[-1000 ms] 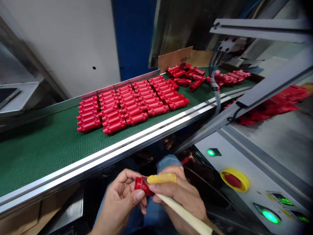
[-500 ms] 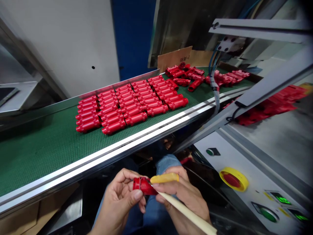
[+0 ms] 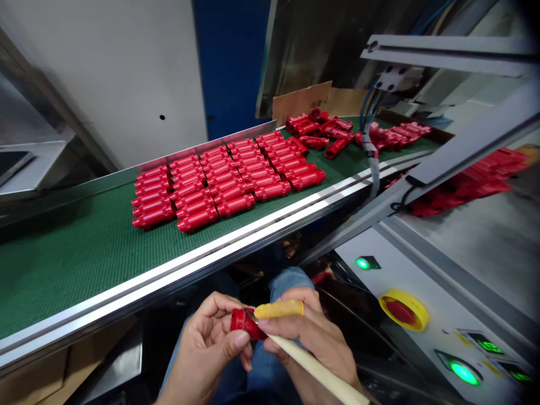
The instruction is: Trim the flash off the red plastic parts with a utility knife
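Low above my lap, my left hand (image 3: 211, 343) pinches a short red plastic cylinder part (image 3: 240, 319) between thumb and fingers. Its ribbed end faces left. My right hand (image 3: 316, 340) is closed around a knife (image 3: 316, 368) with a long pale handle, which slants down to the right. A thin bit of metal blade shows at the red part's upper side, and the exact tip is hard to make out. A yellow finger cot (image 3: 279, 309) covers my right index finger, which lies along the red part. The part's right end is hidden by my right fingers.
Ahead runs a green conveyor belt (image 3: 93, 253) with a metal edge rail (image 3: 177, 269). Rows of red cylinders (image 3: 232, 174) lie on it, with loose red parts (image 3: 320, 129) farther right. A control panel (image 3: 405, 264) and a slanted metal frame (image 3: 464, 146) stand at right.
My right hand and the knife have shifted slightly left along the red part, exposing more blade. Two green buttons on the control panel now glow brightly.
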The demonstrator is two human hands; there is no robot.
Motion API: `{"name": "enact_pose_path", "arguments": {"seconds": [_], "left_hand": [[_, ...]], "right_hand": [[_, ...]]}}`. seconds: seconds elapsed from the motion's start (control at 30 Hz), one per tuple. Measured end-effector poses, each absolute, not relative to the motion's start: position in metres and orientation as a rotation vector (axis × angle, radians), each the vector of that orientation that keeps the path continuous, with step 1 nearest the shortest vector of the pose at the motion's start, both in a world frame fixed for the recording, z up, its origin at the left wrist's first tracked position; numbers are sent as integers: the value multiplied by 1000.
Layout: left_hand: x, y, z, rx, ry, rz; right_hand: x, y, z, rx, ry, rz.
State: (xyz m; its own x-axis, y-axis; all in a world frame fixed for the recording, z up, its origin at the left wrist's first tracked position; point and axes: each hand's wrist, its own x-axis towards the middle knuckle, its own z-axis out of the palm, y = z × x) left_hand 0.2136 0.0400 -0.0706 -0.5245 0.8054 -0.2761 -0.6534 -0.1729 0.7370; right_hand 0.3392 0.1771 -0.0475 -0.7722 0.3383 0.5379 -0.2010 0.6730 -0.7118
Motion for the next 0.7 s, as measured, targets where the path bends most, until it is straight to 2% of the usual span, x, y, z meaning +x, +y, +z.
{"name": "enact_pose_path", "arguments": {"seconds": [0.17,0.33,0.4,0.47,0.6,0.7], "left_hand": [[214,39,-73,218,1102,1861],[211,37,-81,265,1127,1829],[210,36,-82,268,1122,1831],[210,36,-81,257,1112,1832],[211,37,-73,227,1076,1869],[211,40,-68,195,1044,1905]], "right_hand": [[339,180,-50,-141,-2304,1166],[340,182,-62,61,-2456,780],[340,179,-65,68,-2448,729],[340,176,-65,-28,-2356,874],[342,171,-60,-382,-1942,1513],[346,173,-61,-460,-1661,1913]]}}
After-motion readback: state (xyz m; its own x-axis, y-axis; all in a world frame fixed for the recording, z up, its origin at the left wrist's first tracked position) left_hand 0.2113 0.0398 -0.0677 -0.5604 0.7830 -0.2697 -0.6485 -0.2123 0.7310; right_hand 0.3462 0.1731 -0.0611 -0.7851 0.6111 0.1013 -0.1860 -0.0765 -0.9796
